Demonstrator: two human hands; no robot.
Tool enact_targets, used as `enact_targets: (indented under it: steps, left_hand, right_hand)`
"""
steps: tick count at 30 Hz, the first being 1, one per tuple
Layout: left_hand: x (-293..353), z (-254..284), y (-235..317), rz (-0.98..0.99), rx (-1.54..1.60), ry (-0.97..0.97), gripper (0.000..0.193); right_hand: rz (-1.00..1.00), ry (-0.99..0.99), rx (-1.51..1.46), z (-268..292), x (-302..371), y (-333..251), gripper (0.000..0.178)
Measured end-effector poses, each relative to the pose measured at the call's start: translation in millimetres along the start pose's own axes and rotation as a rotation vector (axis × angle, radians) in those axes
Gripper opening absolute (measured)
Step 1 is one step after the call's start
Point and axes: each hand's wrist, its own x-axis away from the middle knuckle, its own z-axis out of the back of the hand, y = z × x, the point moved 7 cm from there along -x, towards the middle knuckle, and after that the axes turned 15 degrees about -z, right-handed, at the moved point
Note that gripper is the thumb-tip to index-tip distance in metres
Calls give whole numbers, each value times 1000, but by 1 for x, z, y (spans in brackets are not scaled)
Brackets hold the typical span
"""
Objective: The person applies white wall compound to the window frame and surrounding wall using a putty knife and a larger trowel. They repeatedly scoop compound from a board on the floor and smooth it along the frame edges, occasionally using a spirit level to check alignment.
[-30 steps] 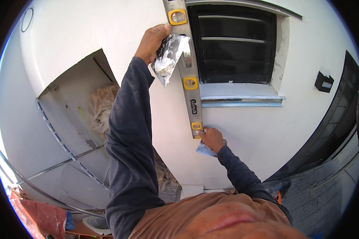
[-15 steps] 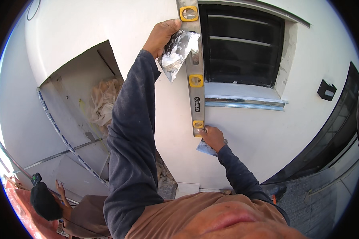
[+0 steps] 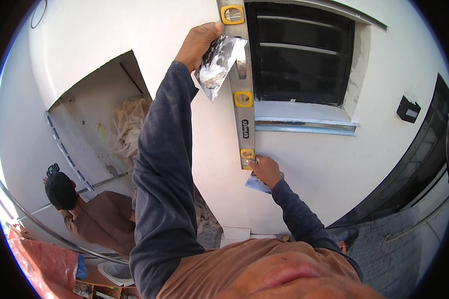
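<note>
A long grey spirit level (image 3: 244,112) with yellow-framed vials stands upright flat against the white wall, along the window's left side. My left hand (image 3: 199,45) is closed beside its upper part, thumb at the level's edge. That same hand holds a broad metal plastering knife (image 3: 219,67), its blade smeared with white compound; the handle is hidden. Lower down, my right hand (image 3: 267,172) grips the level's bottom end by its right edge. A second metal blade (image 3: 258,183) sticks out beneath the right hand, its handle hidden by the fingers.
A dark window (image 3: 299,55) with a metal-edged sill (image 3: 304,126) lies right of the level. A black box fixture (image 3: 408,109) juts from the wall. At lower left, another person (image 3: 97,214) in a cap stands near a recess with crumpled plastic sheeting (image 3: 129,127).
Both hands and the level stay nearly in place against the wall, shifting slightly in view. The other person at lower left has moved up and right, now showing head and back.
</note>
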Motion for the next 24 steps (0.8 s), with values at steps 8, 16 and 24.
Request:
enact_targets:
  steps: [8,16,24]
  left_hand:
    - [-1,1,-2,-10,-15,-33,66]
    - [-2,5,-7,60,-90,-69,50]
    - [-12,3,-10,12,56,-60,33]
  right_hand:
    - [-11,-13,21,1,1,-2,41]
    - [-28,-21,39,-4,-2,4,41]
    - [-27,-22,39,-5,-4,4,41]
